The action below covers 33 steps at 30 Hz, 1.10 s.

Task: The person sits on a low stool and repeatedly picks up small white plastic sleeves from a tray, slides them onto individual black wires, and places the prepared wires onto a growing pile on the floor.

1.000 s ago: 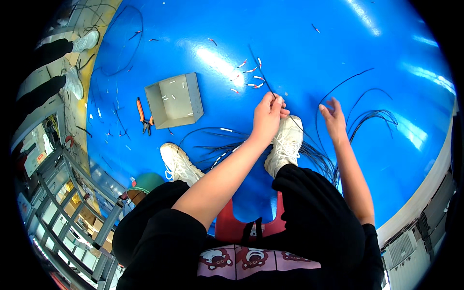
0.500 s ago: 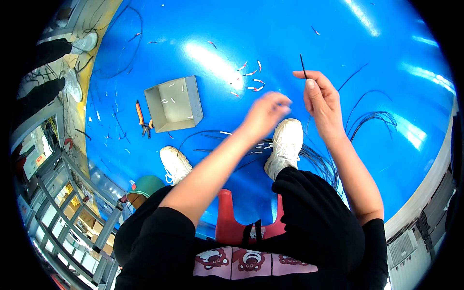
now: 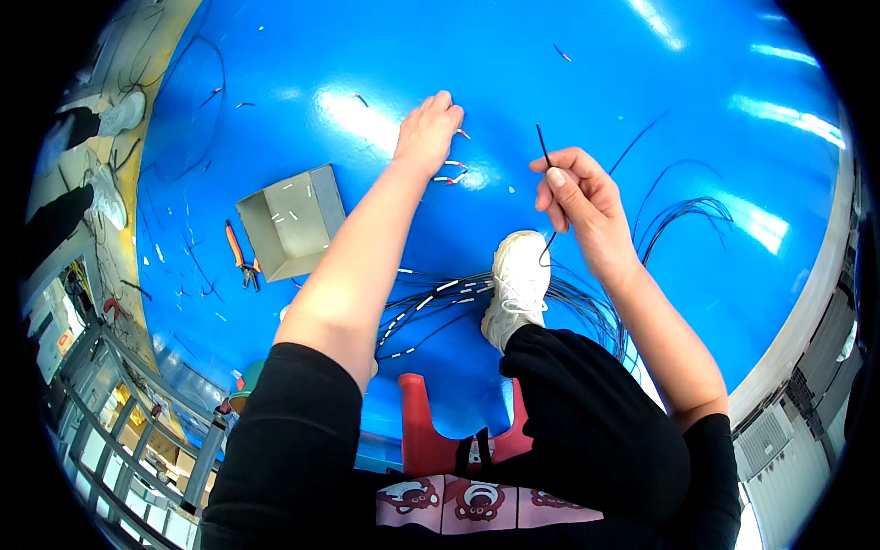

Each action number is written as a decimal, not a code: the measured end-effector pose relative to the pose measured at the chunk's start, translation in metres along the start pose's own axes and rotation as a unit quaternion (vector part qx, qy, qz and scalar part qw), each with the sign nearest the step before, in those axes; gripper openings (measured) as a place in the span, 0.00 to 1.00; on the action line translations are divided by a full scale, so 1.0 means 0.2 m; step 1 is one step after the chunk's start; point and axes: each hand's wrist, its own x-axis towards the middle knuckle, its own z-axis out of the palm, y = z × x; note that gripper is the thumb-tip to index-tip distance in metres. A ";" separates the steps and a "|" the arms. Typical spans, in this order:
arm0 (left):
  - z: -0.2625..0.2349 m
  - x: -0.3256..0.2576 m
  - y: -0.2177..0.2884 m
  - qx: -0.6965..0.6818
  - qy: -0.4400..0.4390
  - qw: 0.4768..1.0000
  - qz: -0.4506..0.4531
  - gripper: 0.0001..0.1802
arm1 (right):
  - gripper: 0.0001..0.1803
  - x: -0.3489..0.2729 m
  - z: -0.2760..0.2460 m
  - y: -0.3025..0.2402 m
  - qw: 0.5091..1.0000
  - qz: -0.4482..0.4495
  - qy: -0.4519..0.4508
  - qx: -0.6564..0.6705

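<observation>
Pinched between thumb and forefinger of my right hand [image 3: 577,197] is a thin black cable [image 3: 542,147], its short end pointing up. My left hand [image 3: 427,133] reaches far out, low over the blue floor, palm down. Its fingers are curled together and their tips are hidden, so what they grip, if anything, does not show. Beside that hand lie small white tubes with red and black ends [image 3: 449,180]. A bundle of black cables [image 3: 596,316] runs over the floor past my white shoe [image 3: 522,275], several of them carrying white sleeves [image 3: 446,285].
Left of my arm stands a grey open box [image 3: 302,234] with a few white pieces inside. Orange-handled pliers [image 3: 236,247] lie next to it. A red stool [image 3: 417,422] is between my legs. A metal rack [image 3: 137,394] and another person's shoes [image 3: 107,197] are at the left.
My left hand has moved from near the right hand up and left to the small tubes. The right hand keeps its cable. The whole view has shifted slightly.
</observation>
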 end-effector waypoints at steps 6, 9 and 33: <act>-0.13 -0.08 0.24 -0.385 -0.066 0.911 -0.128 0.03 | 0.12 0.03 -0.08 0.03 0.996 0.032 0.081 -0.022; -0.27 -0.19 0.48 -0.474 -0.078 0.869 -0.119 0.04 | 0.12 0.06 -0.07 0.07 0.989 0.024 0.102 -0.101; -0.59 -0.46 0.50 -0.393 -0.164 0.883 -0.196 0.08 | 0.13 0.04 0.12 -0.03 0.933 -0.059 -0.019 -0.354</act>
